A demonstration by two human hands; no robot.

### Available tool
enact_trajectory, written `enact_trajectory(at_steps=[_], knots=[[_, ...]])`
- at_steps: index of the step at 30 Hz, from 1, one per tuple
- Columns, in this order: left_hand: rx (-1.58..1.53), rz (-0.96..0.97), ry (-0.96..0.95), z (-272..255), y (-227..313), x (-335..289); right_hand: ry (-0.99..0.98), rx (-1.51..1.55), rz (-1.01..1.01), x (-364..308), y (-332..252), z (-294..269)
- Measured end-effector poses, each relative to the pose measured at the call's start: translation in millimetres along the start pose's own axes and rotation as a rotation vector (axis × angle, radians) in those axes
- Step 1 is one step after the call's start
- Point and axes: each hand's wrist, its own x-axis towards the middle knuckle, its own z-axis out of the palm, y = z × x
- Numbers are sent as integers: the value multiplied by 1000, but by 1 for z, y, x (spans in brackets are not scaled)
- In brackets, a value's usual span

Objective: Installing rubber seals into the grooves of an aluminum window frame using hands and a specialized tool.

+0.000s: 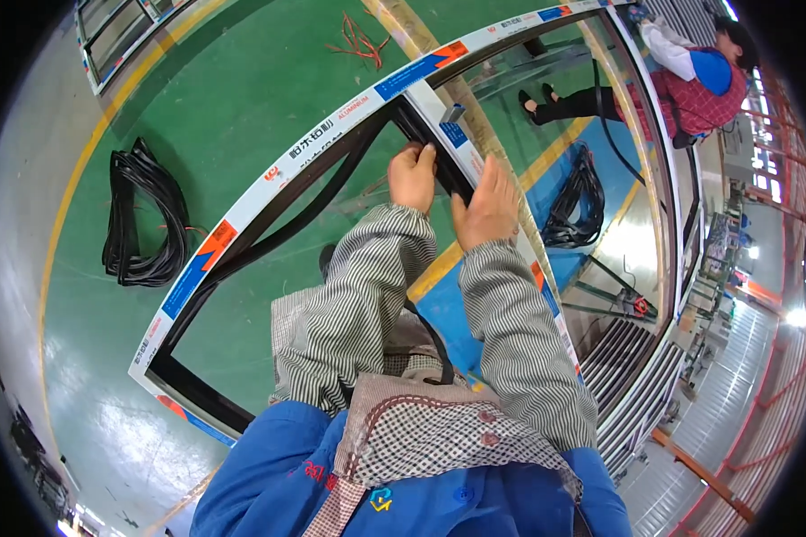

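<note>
A large window frame (336,125), white-faced with blue and orange printed film, stands around my arms. Its black crossbar channel (436,148) runs between my hands. My left hand (412,177) is closed, thumb and forefinger pinched on a black rubber strip at the channel's left edge. Lying flat along the crossbar's white face, my right hand (489,208) has its fingers stretched out and its thumb at the black channel. A loose length of black rubber strip (322,201) curves down inside the frame's left side. A small metal handle-like piece (454,113) sits on the crossbar above my right hand.
Coils of black rubber strip lie on the green floor at left (143,215) and on the blue floor at right (578,201). Red strands (363,43) lie at the top. A co-worker (703,85) in a red checked garment is beyond the frame. Stacked metal profiles (627,376) are lower right.
</note>
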Motion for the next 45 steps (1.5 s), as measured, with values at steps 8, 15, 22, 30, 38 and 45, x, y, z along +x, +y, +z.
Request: enact_trajectory(at_steps=[8,15,22,30,38,45], knots=[[-58,-130,-11,-2,18,-4,1,-5,70,18,-8,10],[547,131,-81,-5,24,-12,64,-77,74,17,-7,14],[152,72,-48,3,-1,-8,-93,-71,51,25,-1,1],[334,102,-78,-5,10,-13,7,78,-59,26,0,6],[114,127,80,-32,8,-18,51,-121,-91,52,-32,11],[-661,-267,181,-53,43,-27,17,-32,-38,59,-32,17]])
